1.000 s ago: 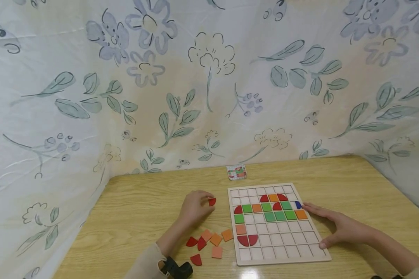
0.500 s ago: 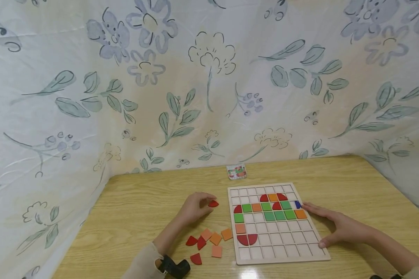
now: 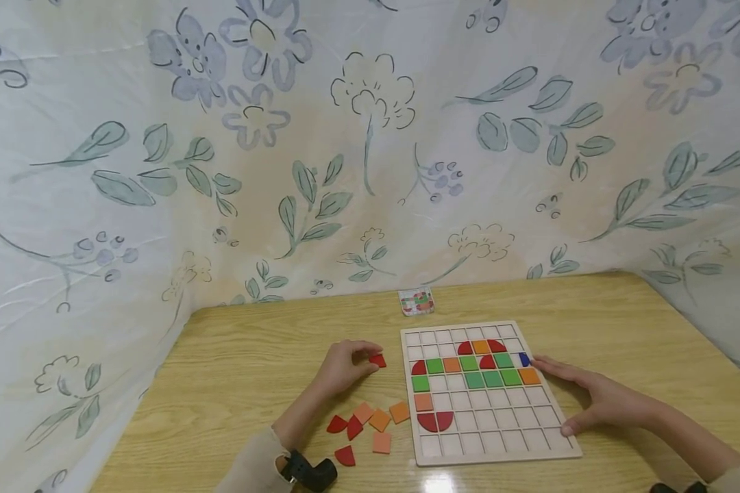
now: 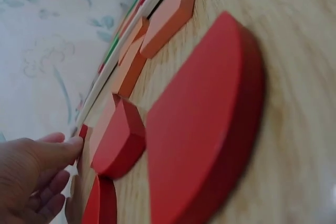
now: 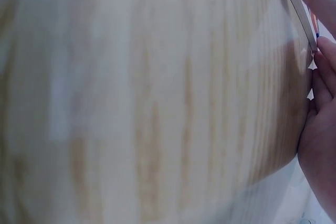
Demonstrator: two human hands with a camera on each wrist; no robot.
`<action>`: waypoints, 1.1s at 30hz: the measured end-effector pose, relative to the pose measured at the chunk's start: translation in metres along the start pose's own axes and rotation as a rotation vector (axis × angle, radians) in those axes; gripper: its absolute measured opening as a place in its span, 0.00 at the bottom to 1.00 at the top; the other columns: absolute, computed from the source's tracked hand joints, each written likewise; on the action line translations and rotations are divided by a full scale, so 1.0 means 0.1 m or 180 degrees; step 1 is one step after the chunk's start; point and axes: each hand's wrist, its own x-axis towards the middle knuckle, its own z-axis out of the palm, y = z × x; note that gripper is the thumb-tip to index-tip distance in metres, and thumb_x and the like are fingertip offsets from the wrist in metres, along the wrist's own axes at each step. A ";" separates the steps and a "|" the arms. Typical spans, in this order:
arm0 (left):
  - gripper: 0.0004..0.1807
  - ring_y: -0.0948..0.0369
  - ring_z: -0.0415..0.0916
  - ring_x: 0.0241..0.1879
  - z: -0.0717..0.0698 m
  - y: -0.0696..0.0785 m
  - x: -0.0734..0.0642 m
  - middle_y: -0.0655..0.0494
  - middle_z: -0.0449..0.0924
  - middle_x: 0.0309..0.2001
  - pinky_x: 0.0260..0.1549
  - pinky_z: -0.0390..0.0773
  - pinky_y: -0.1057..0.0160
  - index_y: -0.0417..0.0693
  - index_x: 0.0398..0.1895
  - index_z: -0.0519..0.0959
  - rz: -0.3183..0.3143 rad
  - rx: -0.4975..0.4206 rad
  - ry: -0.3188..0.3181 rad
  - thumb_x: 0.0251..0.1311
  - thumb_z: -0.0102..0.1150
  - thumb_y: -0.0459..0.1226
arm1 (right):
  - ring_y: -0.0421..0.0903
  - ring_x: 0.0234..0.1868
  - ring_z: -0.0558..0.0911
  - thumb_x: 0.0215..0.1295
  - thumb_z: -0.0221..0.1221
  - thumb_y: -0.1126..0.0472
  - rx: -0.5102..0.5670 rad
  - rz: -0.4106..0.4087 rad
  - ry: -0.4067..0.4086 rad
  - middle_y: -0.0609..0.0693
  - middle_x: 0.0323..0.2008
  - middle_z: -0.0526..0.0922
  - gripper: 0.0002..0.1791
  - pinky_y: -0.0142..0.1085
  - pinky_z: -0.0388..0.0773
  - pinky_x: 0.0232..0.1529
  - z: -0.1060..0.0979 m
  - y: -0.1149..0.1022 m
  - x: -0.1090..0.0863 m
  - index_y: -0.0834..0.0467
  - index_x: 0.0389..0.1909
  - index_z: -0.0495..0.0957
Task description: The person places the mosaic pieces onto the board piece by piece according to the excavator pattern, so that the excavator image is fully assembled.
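My left hand (image 3: 340, 370) pinches a red quarter-circle tile (image 3: 378, 360) between thumb and fingers, just left of the wooden grid board (image 3: 499, 438). In the left wrist view only a small edge of that red tile (image 4: 82, 132) shows at the fingertips. Red, orange, green and blue tiles fill some of the board's squares, mostly in its upper half. My right hand (image 3: 607, 402) rests along the board's right edge with fingers extended, near a blue tile (image 3: 525, 359); its thumb touches the rim lower down. The right wrist view catches part of this hand (image 5: 323, 140) at its side.
Several loose tiles lie left of the board, among them a red quarter-circle (image 3: 345, 456) and an orange square (image 3: 399, 412). Behind the board is a small pattern card (image 3: 416, 301). A floral cloth (image 3: 370, 150) hangs along the back of the wooden table (image 3: 253, 342).
The red quarter-circle tile has turned between my left fingers, while that hand stays almost in place. My right hand keeps its position on the board's edge.
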 end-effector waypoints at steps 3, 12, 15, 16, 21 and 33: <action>0.14 0.61 0.79 0.40 0.02 0.03 0.00 0.57 0.83 0.39 0.41 0.77 0.65 0.46 0.44 0.82 -0.0073 -0.0095 0.0062 0.52 0.65 0.36 | 0.09 0.57 0.44 0.45 0.68 0.47 0.0043 -0.0009 0.0002 0.56 0.70 0.53 0.51 0.26 0.57 0.57 0.00 -0.01 0.00 0.48 0.70 0.53; 0.12 0.63 0.71 0.38 0.15 0.36 0.02 0.63 0.81 0.38 0.36 0.73 0.67 0.53 0.41 0.83 -0.0409 -0.0436 0.0113 0.51 0.66 0.41 | 0.09 0.57 0.43 0.44 0.69 0.47 0.0029 0.0042 -0.0003 0.58 0.70 0.52 0.52 0.55 0.57 0.59 0.00 -0.01 0.01 0.48 0.70 0.53; 0.11 0.64 0.70 0.36 0.25 0.53 0.02 0.64 0.81 0.37 0.34 0.71 0.68 0.54 0.39 0.84 -0.0213 -0.0354 0.0012 0.50 0.67 0.41 | 0.09 0.57 0.43 0.44 0.69 0.48 0.0060 0.0005 0.0004 0.56 0.70 0.53 0.52 0.46 0.58 0.61 0.01 -0.01 0.01 0.49 0.70 0.54; 0.11 0.64 0.70 0.34 0.29 0.59 0.03 0.65 0.81 0.36 0.33 0.70 0.69 0.54 0.38 0.84 -0.0093 -0.0317 -0.0035 0.50 0.67 0.40 | 0.09 0.57 0.43 0.44 0.69 0.47 0.0014 0.0015 0.0014 0.56 0.70 0.53 0.52 0.38 0.59 0.60 0.01 -0.01 0.00 0.48 0.70 0.54; 0.11 0.70 0.73 0.33 0.51 0.88 0.08 0.68 0.83 0.35 0.33 0.70 0.75 0.53 0.39 0.85 0.0562 -0.0128 -0.0375 0.50 0.67 0.40 | 0.09 0.57 0.44 0.44 0.68 0.47 0.0065 0.0050 0.0000 0.58 0.70 0.52 0.51 0.37 0.59 0.61 0.01 -0.01 -0.01 0.48 0.70 0.53; 0.09 0.77 0.64 0.24 0.90 1.19 0.19 0.75 0.78 0.28 0.26 0.62 0.82 0.58 0.41 0.83 0.1473 0.0552 -0.1185 0.56 0.62 0.42 | 0.10 0.58 0.44 0.44 0.68 0.47 0.0014 -0.0075 0.0017 0.60 0.69 0.53 0.52 0.26 0.58 0.56 -0.01 -0.04 -0.02 0.50 0.70 0.54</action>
